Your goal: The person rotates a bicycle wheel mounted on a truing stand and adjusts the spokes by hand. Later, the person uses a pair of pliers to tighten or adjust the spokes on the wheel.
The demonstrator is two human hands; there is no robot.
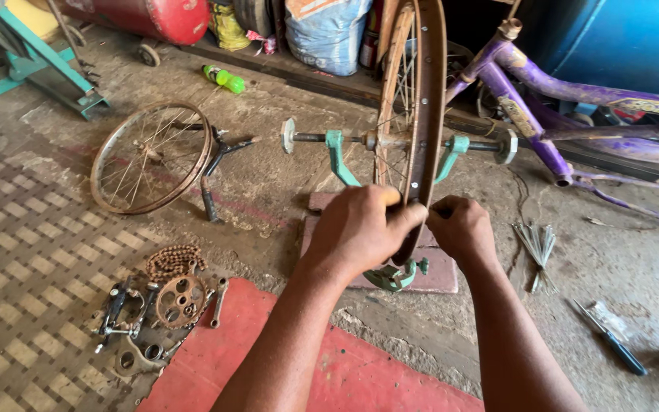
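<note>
Far left of the left hand (360, 229), a loose wheel (151, 157) lies flat on the floor; nearer, below and left of that hand, sit a chain (175, 260), a chainring (181, 300) and small parts. The left hand is closed on the near edge of the rim (421, 99), thumb over its outer face. The rim stands upright in a green truing stand (390, 275), edge-on to the camera, its axle (398, 141) running left to right just above both hands. The right hand (461, 229) pinches the rim from the other side, fingers curled shut. The rim looks rusty, stiff and light, its thin spokes bendable, so the rim edge seems the best hold. Right of the right hand lie spare spokes (539, 248), a screwdriver (612, 339) and a purple frame (573, 99).
</note>
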